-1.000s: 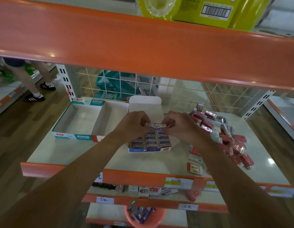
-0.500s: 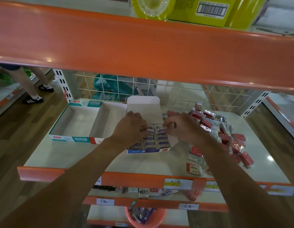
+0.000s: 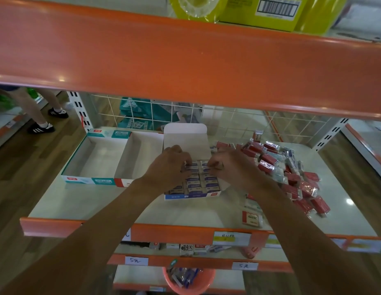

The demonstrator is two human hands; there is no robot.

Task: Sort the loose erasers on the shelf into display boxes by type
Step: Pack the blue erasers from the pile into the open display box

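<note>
Both hands have dropped lower; left hand [image 3: 169, 167] and right hand [image 3: 232, 165] now sit at the display box's [image 3: 191, 196] back row; fingers narrow, pinching the eraser [image 3: 199, 163] between them; likely seating it; red erasers [image 3: 291, 177] loose right of the fingers.

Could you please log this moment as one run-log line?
left hand, right hand: on erasers in blue box back row | teal box: empty | red erasers: piled right

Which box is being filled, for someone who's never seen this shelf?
Find the pale shelf with the orange edge. Of three open boxes in a row, take the right-hand box, beside the red eraser pile. Only it has a blue front, a raised white flap and erasers inside.
</note>
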